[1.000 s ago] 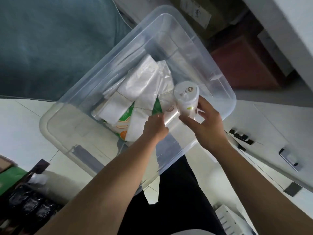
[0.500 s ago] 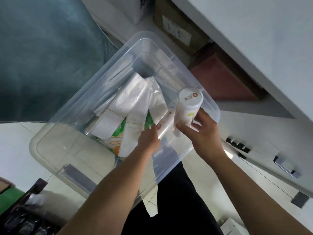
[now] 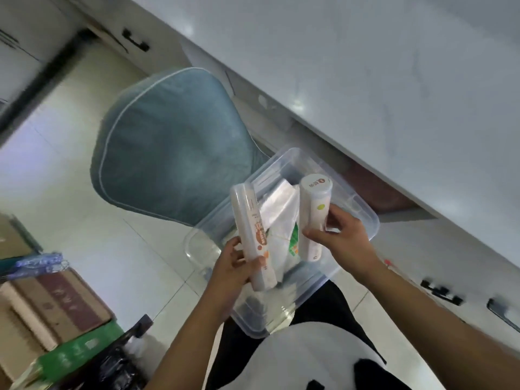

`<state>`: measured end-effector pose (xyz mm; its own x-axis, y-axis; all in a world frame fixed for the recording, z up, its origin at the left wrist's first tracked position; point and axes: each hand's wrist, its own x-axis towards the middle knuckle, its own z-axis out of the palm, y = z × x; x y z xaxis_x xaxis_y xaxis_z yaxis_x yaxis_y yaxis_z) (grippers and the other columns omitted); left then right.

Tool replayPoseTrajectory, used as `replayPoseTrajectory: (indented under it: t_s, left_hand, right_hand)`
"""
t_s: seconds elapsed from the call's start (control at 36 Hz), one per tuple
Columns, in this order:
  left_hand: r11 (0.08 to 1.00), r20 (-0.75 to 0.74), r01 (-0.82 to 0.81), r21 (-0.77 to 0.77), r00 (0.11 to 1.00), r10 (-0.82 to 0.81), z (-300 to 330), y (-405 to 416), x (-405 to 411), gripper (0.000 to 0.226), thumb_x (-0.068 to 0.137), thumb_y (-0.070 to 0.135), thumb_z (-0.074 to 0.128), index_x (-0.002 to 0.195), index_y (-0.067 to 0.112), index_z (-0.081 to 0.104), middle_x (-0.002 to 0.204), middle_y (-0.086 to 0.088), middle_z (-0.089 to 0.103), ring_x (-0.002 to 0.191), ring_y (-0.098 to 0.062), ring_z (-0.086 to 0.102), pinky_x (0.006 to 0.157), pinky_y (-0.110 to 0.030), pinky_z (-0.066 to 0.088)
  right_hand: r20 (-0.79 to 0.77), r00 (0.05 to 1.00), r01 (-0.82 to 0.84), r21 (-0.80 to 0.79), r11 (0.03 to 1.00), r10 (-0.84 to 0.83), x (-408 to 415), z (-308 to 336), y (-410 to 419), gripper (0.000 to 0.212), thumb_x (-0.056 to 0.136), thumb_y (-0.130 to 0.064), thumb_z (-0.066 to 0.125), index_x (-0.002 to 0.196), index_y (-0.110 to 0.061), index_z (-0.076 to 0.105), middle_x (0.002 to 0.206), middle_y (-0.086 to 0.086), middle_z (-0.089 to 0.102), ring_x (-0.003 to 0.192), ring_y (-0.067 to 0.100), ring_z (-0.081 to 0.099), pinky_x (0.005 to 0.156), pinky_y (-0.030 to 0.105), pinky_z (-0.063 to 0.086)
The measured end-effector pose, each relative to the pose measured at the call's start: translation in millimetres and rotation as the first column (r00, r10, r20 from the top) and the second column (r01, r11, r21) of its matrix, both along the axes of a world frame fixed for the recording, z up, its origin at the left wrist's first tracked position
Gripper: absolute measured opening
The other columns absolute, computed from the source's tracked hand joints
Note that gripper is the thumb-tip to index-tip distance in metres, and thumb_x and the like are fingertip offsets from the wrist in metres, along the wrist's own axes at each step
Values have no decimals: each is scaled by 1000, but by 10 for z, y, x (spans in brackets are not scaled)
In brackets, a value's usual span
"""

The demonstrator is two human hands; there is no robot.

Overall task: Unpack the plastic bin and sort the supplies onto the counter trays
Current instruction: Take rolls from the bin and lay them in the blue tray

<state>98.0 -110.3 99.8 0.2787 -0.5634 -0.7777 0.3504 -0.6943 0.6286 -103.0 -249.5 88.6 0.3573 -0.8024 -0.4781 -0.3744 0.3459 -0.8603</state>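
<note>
A clear plastic bin (image 3: 363, 218) sits low in front of me, beside a teal chair. Inside it lie clear plastic-wrapped packs (image 3: 278, 212), one with green and orange print. My left hand (image 3: 233, 266) grips a long white box with orange print (image 3: 253, 237), lifted above the bin. My right hand (image 3: 340, 237) holds a white cylindrical container (image 3: 313, 209) with a printed lid, also raised over the bin. The white counter (image 3: 394, 80) runs diagonally across the upper right; no trays show on it.
A teal padded chair (image 3: 168, 147) stands left of the bin. Cardboard boxes (image 3: 50, 305), a green pack and a dark bag sit at the lower left on the tiled floor. White cabinet fronts with dark handles (image 3: 441, 291) line the right.
Both hands have risen out of the bin: the left now holds up the long white box, the right has lifted the cylinder higher. The camera has tilted up toward the counter.
</note>
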Motion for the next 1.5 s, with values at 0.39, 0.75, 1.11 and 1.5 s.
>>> replayPoseTrajectory:
  t_s: [0.39,0.75,1.11,1.5]
  left_hand:
    - [917,-195,56,-395,970,-143,419,555,397,63,67,33,89,122,39,59,124,-1,69,114,-22,66,85,-36,58]
    - [793,-196,172,-584,918,-343,751,686,-53,68,77,23,78,138,33,49,131,0,65,122,-20,61,94,-40,54]
    - [613,-85,475,-632,743,-664,1164,700,-2329,65,71,32,83,130,35,57,127,0,65,119,-19,62,88,-36,56]
    - [557,-153,666,-496,564,-811,1039,923,-4627,66,65,32,89,125,32,62,122,-7,69,112,-26,66,80,-31,56]
  right_hand:
    - [90,964,261,-149,954,-250,103,843,1198,33,72,-19,82,98,-36,72,93,-9,73,87,6,68,72,20,55]
    - [234,713,682,-9,731,-661,-1049,1465,2429,43,66,-31,80,104,-13,74,106,30,63,101,42,65,86,47,58]
    - [407,410,889,19,457,-816,-2942,1585,3169,36,73,-23,76,107,-12,73,100,15,71,92,27,71,80,43,59]
    - [341,318,940,4,340,-884,-5265,1350,3944,41,73,-25,73,114,-18,70,106,15,73,96,29,70,80,42,54]
